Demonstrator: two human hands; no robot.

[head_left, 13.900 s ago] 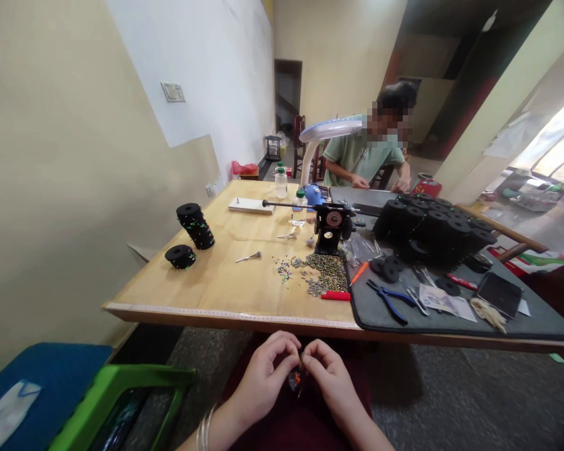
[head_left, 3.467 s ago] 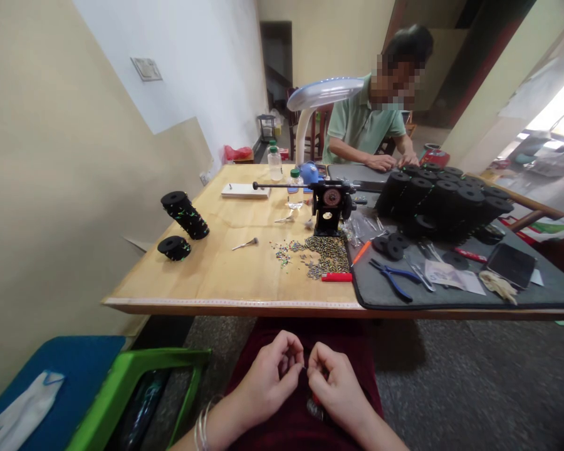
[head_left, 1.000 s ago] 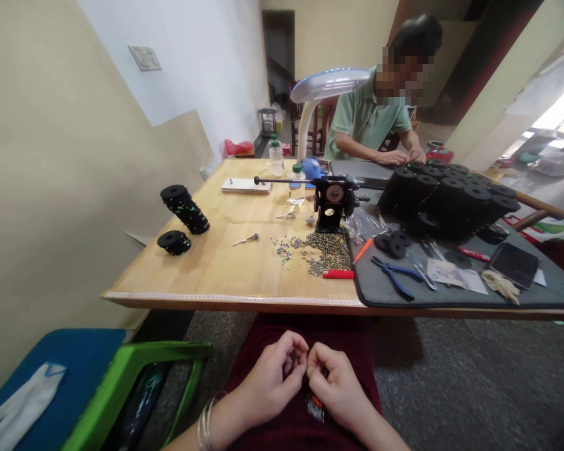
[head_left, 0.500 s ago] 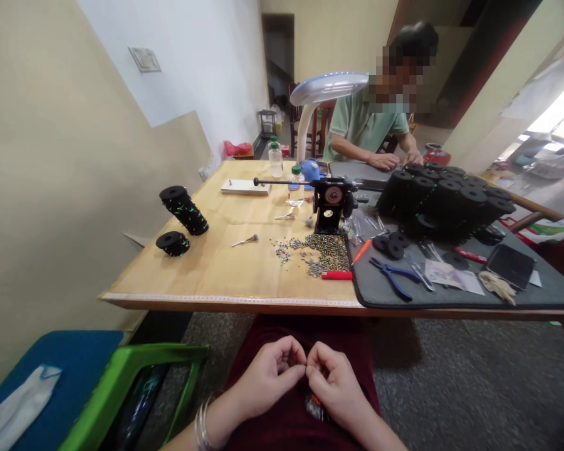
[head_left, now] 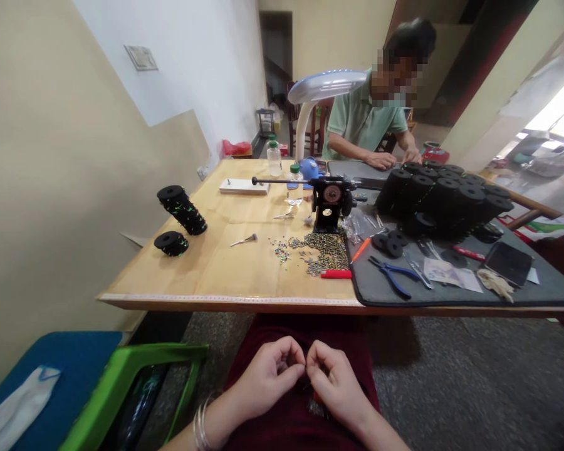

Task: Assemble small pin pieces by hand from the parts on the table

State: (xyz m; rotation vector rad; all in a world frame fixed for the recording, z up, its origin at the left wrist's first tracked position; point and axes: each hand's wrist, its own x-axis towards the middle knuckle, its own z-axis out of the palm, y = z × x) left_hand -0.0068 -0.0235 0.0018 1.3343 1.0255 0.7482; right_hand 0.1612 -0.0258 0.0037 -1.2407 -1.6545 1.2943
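My left hand (head_left: 278,369) is closed in a pinch over my lap, thumb against forefinger. Facing it, my right hand (head_left: 334,376) pinches too, its fingertips almost touching the left ones. Whatever lies between the fingertips is too small to name. Below my right hand shows a small orange piece with a grey, wispy bundle (head_left: 316,407); the hand partly hides it, and I cannot tell whether it is gripped or lies on the dark red cloth (head_left: 249,351) over my lap.
Beyond my hands stands a wooden table (head_left: 169,279) with black foam spools (head_left: 170,243), small metal pieces (head_left: 326,250), a red lighter-like stick (head_left: 336,274) and a black winding device (head_left: 329,203). Blue pliers (head_left: 395,275) lie on a grey mat (head_left: 380,297). A co-worker (head_left: 366,125) sits opposite. Left is a green stool (head_left: 103,388).
My fingertips have shifted very slightly, and the orange piece under my right hand shows a little less. The view has moved a touch; the table's things stay put.
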